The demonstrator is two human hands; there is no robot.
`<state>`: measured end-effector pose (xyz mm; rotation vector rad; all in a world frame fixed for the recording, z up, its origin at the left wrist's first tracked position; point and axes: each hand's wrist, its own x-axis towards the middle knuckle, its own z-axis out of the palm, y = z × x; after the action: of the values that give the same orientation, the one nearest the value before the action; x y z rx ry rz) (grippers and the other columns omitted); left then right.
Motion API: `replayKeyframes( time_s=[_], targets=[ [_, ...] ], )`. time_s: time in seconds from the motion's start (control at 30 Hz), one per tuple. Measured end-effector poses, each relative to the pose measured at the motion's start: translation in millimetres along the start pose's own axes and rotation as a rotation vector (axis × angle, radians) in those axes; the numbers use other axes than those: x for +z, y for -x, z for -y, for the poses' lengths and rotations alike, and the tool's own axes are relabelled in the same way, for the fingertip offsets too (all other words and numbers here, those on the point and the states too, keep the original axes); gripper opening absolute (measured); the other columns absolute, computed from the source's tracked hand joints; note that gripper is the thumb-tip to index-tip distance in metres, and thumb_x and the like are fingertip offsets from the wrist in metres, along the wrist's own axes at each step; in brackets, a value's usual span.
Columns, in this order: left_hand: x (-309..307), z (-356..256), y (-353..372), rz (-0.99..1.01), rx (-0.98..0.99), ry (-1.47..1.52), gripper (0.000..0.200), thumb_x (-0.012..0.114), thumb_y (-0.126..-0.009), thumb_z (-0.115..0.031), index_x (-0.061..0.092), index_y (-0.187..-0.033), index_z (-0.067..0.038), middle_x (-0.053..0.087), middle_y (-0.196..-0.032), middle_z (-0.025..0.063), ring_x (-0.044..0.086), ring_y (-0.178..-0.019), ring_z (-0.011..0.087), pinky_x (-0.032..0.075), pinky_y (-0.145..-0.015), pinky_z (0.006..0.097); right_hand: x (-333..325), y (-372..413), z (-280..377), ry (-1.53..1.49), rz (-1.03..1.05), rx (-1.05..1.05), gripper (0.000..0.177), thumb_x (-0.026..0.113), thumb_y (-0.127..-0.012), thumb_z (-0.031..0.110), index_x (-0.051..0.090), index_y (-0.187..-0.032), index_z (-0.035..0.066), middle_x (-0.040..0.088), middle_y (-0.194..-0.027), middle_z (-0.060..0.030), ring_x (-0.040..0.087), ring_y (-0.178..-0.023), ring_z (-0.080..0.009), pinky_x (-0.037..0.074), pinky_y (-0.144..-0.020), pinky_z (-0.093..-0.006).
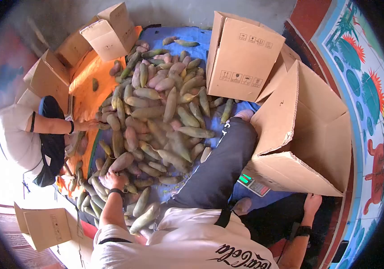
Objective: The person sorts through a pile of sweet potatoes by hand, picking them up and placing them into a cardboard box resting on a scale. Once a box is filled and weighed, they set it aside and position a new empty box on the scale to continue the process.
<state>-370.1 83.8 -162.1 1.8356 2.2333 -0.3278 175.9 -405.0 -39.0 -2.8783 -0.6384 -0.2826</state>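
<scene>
A wide heap of green and pinkish radishes (156,112) covers the blue sheet in front of me. At the near left of the heap, my left hand (112,180) is closed round the lower end of a pinkish radish (121,162); its fingertips are partly hidden. On the far right, my right hand (312,204) is closed at the bottom edge of a large open cardboard box (310,130), with its fingers on the flap. That box leans tilted toward me on a scale (254,185) with a lit green display. What I can see of the box's inside is bare cardboard.
Another person (19,130) crouches at the left, one arm reaching to the heap's edge. A closed carton (245,56) stands behind my box. More cartons (109,33) stand at the back left, and one (46,226) at the near left. An orange sheet (84,80) borders the heap.
</scene>
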Motion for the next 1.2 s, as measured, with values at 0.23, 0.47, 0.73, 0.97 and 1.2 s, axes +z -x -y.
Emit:
replayKeyframes(
  time_s=[0.23, 0.47, 0.73, 0.97, 1.2],
  targets=[
    [39, 22, -20, -0.037, 0.047, -0.041, 0.061, 0.056, -0.071, -0.025, 0.039, -0.127, -0.012, 0.03, -0.136, 0.0114, 0.022, -0.129, 0.0261, 0.014, -0.105, 0.0484, -1, -1, 1, 0.061, -0.03, 0.001, 0.023, 0.051, -0.08, 0.012, 0.058, -0.093, -0.005, 0.057, -0.09, -0.0263, 0.054, -0.085, -0.042, 0.043, -0.074, -0.0454],
    [29, 7, -47, 0.142, -0.036, -0.083, 0.078, 0.061, -0.065, -0.026, 0.024, -0.134, -0.014, 0.021, -0.141, 0.0103, 0.02, -0.13, 0.0252, 0.009, -0.104, 0.0527, -1, 2, 5, 0.05, -0.12, -0.081, 0.021, 0.051, -0.079, 0.012, 0.056, -0.084, -0.008, 0.055, -0.08, -0.0276, 0.052, -0.078, -0.0435, 0.041, -0.069, -0.0475],
    [31, 3, -68, 0.096, -0.073, -0.217, 0.052, 0.056, -0.078, -0.03, 0.037, -0.123, -0.013, 0.041, -0.119, 0.0103, 0.04, -0.116, 0.0262, 0.035, -0.092, 0.0483, 3, 0, -3, 0.093, -0.063, -0.046, 0.017, 0.052, -0.076, 0.008, 0.057, -0.083, -0.006, 0.056, -0.083, -0.0257, 0.052, -0.08, -0.0423, 0.041, -0.071, -0.0471],
    [40, 3, -65, 0.019, -0.105, -0.057, 0.035, 0.049, -0.083, -0.032, 0.043, -0.11, -0.011, 0.048, -0.11, 0.0137, 0.05, -0.103, 0.0302, 0.041, -0.083, 0.0439, 3, 2, -1, 0.093, -0.127, -0.105, 0.016, 0.051, -0.076, 0.008, 0.056, -0.081, -0.007, 0.055, -0.08, -0.0262, 0.051, -0.078, -0.0429, 0.039, -0.069, -0.0478],
    [39, -2, -42, -0.056, 0.098, -0.223, 0.043, 0.049, -0.078, -0.041, 0.049, -0.104, -0.006, 0.054, -0.101, 0.0149, 0.052, -0.097, 0.0306, 0.041, -0.082, 0.0411, -3, 3, 10, 0.05, -0.105, -0.074, 0.018, 0.051, -0.076, 0.007, 0.056, -0.086, -0.007, 0.055, -0.084, -0.0267, 0.051, -0.08, -0.0433, 0.039, -0.071, -0.048]
  ],
)
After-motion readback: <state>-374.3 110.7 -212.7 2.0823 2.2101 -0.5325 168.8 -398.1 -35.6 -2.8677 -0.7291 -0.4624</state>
